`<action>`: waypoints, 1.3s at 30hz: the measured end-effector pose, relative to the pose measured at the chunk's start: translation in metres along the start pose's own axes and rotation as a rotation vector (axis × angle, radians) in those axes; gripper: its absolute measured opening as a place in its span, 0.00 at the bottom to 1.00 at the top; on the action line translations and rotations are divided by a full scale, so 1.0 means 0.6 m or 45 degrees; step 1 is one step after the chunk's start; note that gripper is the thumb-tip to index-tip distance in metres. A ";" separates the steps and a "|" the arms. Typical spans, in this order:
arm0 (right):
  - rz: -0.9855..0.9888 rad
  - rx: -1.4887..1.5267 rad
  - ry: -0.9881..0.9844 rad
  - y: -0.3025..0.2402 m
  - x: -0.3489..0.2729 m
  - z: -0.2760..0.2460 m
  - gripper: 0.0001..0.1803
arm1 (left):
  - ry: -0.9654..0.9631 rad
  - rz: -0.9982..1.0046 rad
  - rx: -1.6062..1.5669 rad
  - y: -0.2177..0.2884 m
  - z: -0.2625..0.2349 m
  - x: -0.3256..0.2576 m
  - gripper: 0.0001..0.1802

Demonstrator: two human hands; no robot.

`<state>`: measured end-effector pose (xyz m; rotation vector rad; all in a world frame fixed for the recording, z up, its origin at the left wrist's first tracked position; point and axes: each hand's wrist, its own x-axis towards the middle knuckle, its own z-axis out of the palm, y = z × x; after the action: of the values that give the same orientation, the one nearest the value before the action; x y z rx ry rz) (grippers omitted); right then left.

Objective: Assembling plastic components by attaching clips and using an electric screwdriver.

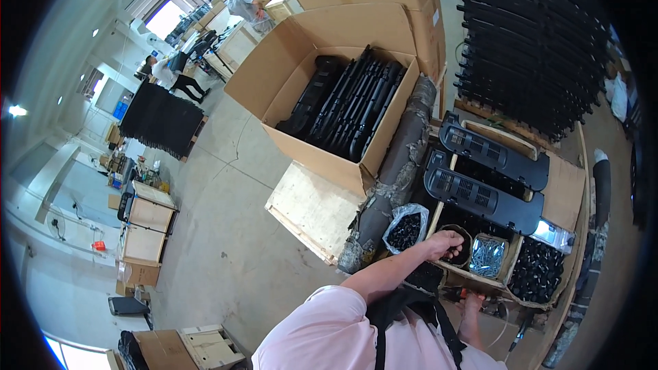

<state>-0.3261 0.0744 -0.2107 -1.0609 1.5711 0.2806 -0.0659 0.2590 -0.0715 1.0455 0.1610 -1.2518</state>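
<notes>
My left hand [447, 244] reaches over a round container [468, 250] with small dark parts in it. Its fingers are pinched together, and whatever they hold is too small to make out. Lower down, my right hand [473, 301] is closed by the front edge of the bench, next to a small red-orange thing only partly in sight. Beside the round container lies a bin of silver screws [487, 257]. Farther right is a bin of glossy black small parts [537, 273]. To the left, a clear plastic bag [406, 228] holds more black pieces.
Two black plastic housings [485, 200] [493, 155] lie behind the bins. An open carton [274, 92] of long black parts stands left, beside a padded roller-like bar [391, 178]. Tall stacks of black panels [528, 41] rise at the back right. Two people work far off.
</notes>
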 end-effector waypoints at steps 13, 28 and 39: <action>0.179 0.305 0.052 -0.021 0.076 0.029 0.23 | -0.006 0.010 0.057 0.000 0.017 0.003 0.11; -0.184 1.436 -0.977 0.044 -0.141 -0.192 0.20 | 0.045 0.000 0.013 0.010 0.027 -0.008 0.14; -1.527 0.392 -0.313 -0.232 -0.438 -0.183 0.22 | -0.102 0.042 -0.335 0.010 0.102 -0.032 0.15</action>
<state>-0.3139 0.0448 0.1048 -1.4521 0.5373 -0.6082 -0.0940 0.2282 -0.0227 0.7674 0.2388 -1.2040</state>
